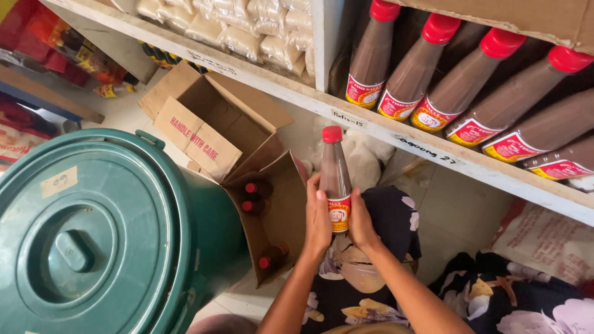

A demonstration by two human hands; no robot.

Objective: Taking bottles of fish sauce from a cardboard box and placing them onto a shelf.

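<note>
Both hands, left (318, 219) and right (361, 218), clasp bottle (334, 179) below shelf edge (396, 137).

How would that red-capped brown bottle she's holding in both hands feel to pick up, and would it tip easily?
The bottle looks full nearly to its red cap, so probably heavy for its size. Its body seems smooth and rigid, perhaps glass, so likely slippery and breakable; the left hand and right hand both clasp its base. Tall and narrow, it might tip if stood upright.

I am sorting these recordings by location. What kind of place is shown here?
Probably a small shop or its stockroom. A white shelf carries a row of identical red-capped sauce bottles, bagged goods lie beside them, and an open cardboard box holds more bottles.
</note>
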